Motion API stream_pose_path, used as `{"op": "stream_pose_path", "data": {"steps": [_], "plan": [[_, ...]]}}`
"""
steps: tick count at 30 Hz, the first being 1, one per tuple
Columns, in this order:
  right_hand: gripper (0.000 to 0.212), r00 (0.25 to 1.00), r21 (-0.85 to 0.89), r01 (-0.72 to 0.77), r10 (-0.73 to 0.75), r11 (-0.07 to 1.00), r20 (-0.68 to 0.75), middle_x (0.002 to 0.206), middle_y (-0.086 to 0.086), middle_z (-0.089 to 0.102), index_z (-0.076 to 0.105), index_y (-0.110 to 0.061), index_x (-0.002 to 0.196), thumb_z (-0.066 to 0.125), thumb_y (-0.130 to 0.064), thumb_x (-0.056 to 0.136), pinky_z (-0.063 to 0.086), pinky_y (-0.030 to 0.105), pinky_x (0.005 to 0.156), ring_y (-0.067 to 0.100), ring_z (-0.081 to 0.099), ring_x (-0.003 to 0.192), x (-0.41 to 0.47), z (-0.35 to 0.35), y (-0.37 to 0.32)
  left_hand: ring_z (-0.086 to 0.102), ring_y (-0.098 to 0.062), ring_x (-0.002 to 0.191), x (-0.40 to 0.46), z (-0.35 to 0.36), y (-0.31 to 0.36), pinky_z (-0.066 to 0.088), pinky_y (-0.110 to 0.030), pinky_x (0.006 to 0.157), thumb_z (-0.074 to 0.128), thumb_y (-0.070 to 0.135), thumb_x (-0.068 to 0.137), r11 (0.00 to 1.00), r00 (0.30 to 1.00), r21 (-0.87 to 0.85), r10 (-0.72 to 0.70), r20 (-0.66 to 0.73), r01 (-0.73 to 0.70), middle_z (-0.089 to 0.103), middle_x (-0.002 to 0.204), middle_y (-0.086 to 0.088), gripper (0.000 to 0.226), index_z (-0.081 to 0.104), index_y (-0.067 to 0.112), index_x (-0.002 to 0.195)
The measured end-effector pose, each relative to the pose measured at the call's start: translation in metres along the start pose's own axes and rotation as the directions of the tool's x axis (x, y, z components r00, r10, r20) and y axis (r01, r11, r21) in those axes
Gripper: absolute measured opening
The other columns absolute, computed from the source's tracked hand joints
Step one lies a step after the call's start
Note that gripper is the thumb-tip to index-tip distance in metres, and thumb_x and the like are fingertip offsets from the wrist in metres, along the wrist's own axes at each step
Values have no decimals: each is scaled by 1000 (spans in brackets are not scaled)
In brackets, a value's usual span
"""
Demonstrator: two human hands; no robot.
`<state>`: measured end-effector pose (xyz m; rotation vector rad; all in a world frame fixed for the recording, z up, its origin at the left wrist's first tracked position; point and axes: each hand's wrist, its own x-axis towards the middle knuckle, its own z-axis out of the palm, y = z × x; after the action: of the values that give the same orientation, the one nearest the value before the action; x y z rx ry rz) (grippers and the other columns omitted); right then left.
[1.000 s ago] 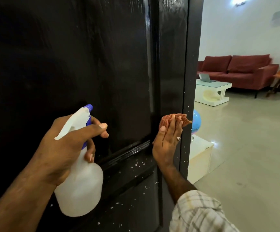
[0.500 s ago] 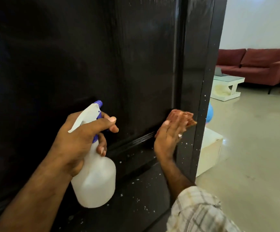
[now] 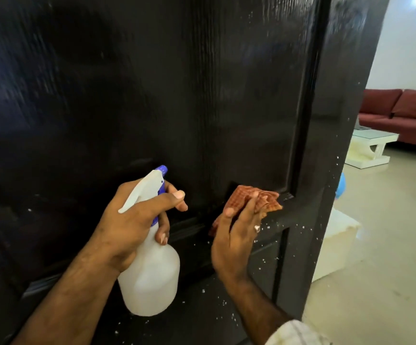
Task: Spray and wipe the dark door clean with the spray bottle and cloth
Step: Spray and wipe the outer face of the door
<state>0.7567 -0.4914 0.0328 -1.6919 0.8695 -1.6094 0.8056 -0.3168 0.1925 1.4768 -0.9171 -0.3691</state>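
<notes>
- Door (image 3: 227,83): glossy black, flecked with white specks low down.
- Spray bottle (image 3: 152,277): translucent white, blue nozzle and trigger.
- Cloth (image 3: 244,197): reddish-brown, fine checks.
- Sofa (image 3: 406,115): maroon.

The pale floor (image 3: 388,257) carries a white box-like stand (image 3: 336,247), a white coffee table (image 3: 370,151) and, seemingly, a red sofa (image 3: 408,118).
</notes>
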Motion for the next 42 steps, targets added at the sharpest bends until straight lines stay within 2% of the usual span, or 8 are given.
{"op": "stream_pose_path", "data": {"steps": [8, 15, 19, 22, 27, 33, 39, 42], "plan": [[90, 932, 92, -280, 294, 955, -213, 177, 18, 5, 11, -18, 171, 25, -73, 101, 17, 56, 131, 38, 7, 164, 92, -8, 12, 47, -23, 43, -19, -25, 2, 50, -37, 53, 86, 29, 79, 998, 995, -58, -40, -88, 35, 77, 95, -18, 36, 71, 2, 97], [74, 963, -60, 268, -266, 962, 38, 178, 18, 2, 15, -3, 168, 36, -45, 111, 3, 48, 134, 33, 2, 165, -17, 5, 9, 47, -24, 43, -24, -40, 3, 50, -38, 53, 85, 28, 84, 999, 998, -36, -13, -59, 11, 76, 96, -21, 31, 71, 2, 94], [74, 943, 115, -157, 184, 981, -278, 174, 28, 13, 20, -3, 168, 30, -51, 112, 15, 58, 130, 42, 13, 162, 48, 20, -6, 48, -23, 43, -37, -53, -5, 51, -37, 53, 77, 29, 83, 998, 995, -62, -21, -102, 15, 76, 96, -20, 27, 72, 4, 91], [70, 982, -35, 85, -89, 996, -166, 172, 33, 10, 20, 3, 166, 34, -43, 115, 15, 64, 129, 47, 10, 162, -13, 34, -27, 47, -23, 42, -44, -67, -10, 50, -36, 52, 74, 28, 85, 999, 994, -50, -3, -113, -3, 76, 97, -21, 27, 70, 2, 91], [66, 465, -66, 874, -792, 481, 395, 175, 16, 21, 36, -22, 165, 57, -41, 106, 27, 65, 125, 41, 23, 160, -54, 16, 13, 47, -26, 42, -53, -84, -12, 50, -37, 53, 73, 26, 86, 999, 993, -30, 28, -119, -32, 75, 97, -21, 28, 69, -1, 92], [64, 583, -81, 804, -753, 589, 305, 175, 19, 13, 37, -23, 163, 58, -38, 104, 14, 68, 127, 46, 12, 162, -44, 34, -54, 44, -28, 42, -74, -111, -16, 49, -37, 52, 72, 25, 88, 1000, 979, -17, 19, -204, -23, 75, 96, -21, 24, 69, 1, 89], [20, 35, 164, 977, -868, 133, 496, 171, 7, 35, 76, -28, 116, 69, -37, 100, 22, 55, 128, 32, 30, 159, -19, 26, -67, 45, -24, 41, -94, -132, -11, 49, -35, 51, 74, 25, 84, 995, 949, -100, -30, -313, -2, 75, 93, -20, 15, 73, 10, 85], [32, -95, 234, 971, -813, 53, 575, 171, 5, 37, 80, -26, 104, 59, -50, 105, 20, 54, 128, 29, 32, 159, 20, 4, -68, 47, -25, 41, -106, -145, -12, 49, -34, 50, 73, 24, 88, 998, 945, -65, -6, -328, -16, 76, 95, -20, 22, 72, 3, 89]]}}
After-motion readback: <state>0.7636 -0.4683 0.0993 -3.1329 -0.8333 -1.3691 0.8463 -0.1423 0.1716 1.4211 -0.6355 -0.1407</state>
